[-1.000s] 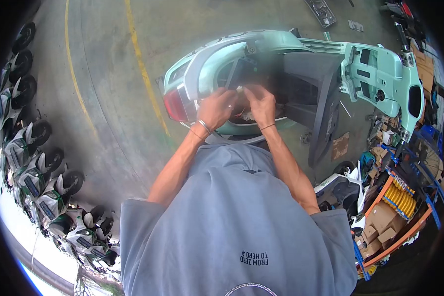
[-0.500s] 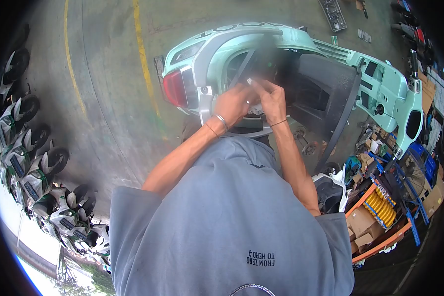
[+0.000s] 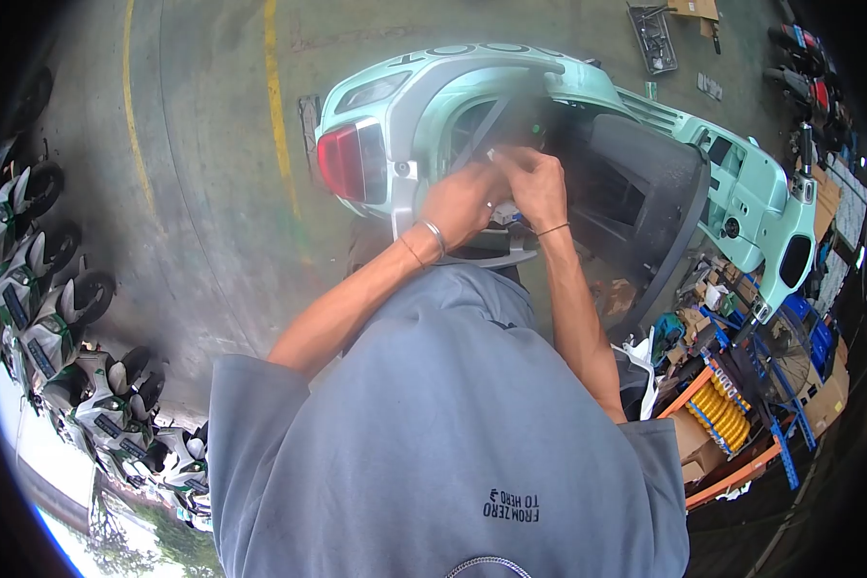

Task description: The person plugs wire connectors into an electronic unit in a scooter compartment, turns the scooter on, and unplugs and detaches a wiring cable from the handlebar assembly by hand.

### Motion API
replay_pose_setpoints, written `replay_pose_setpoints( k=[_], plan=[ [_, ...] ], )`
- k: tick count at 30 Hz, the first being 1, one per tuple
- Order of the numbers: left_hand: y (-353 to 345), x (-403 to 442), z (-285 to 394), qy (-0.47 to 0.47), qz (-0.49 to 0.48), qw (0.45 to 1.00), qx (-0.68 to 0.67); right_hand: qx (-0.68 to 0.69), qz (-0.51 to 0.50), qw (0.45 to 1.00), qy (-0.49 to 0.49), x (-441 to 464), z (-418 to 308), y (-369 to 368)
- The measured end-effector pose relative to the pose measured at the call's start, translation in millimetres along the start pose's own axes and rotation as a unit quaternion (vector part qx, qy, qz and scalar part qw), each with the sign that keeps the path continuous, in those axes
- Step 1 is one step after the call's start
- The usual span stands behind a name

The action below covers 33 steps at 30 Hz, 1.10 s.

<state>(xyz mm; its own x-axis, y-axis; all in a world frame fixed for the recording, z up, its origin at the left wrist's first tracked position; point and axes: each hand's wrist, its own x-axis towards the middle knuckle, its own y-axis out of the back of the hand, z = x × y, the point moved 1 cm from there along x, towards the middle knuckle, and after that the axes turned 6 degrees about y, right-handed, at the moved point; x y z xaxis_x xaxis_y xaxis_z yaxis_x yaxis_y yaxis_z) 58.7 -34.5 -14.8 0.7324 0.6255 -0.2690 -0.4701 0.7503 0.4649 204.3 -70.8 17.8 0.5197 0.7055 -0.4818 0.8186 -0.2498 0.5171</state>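
Note:
A mint green scooter (image 3: 424, 103) lies across the view in front of me, its red tail light (image 3: 342, 164) at the left and its dark seat (image 3: 686, 207) raised at the right. Over the open compartment, my left hand (image 3: 460, 204) and my right hand (image 3: 538, 185) meet with fingers closed. A small whitish piece (image 3: 491, 154) shows at the fingertips of my right hand. What my left fingers pinch is hidden. A dark blur covers part of the compartment just beyond the hands.
Parked motorcycles (image 3: 91, 395) line the left side. Yellow lines (image 3: 275, 106) mark the floor. A metal tray (image 3: 653, 40) lies at the top right. An orange and blue rack (image 3: 742, 472) with boxes and a yellow coil (image 3: 719, 414) stands at the lower right.
The camera view has shifted, so the scooter and rack sit differently in the frame. My hands stay together over the compartment, slightly further right, with the whitish piece still at the fingertips.

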Motion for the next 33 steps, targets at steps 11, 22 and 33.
replay_pose_setpoints(
  k=[11,22,33],
  plan=[
    [3.5,-7.3,0.4,-0.017,0.037,0.999,-0.022,-0.02,-0.004,1.0,-0.015,-0.3,3.3,-1.2],
    [7.3,8.5,-31.8,0.064,0.029,0.997,0.034,-0.078,-0.03,0.996,0.016,10.6,-8.2,1.6],
    [24.4,32.3,-26.5,0.128,-0.093,0.986,0.044,-0.017,-0.036,0.991,-0.129,16.1,-27.6,4.3]
  ],
)
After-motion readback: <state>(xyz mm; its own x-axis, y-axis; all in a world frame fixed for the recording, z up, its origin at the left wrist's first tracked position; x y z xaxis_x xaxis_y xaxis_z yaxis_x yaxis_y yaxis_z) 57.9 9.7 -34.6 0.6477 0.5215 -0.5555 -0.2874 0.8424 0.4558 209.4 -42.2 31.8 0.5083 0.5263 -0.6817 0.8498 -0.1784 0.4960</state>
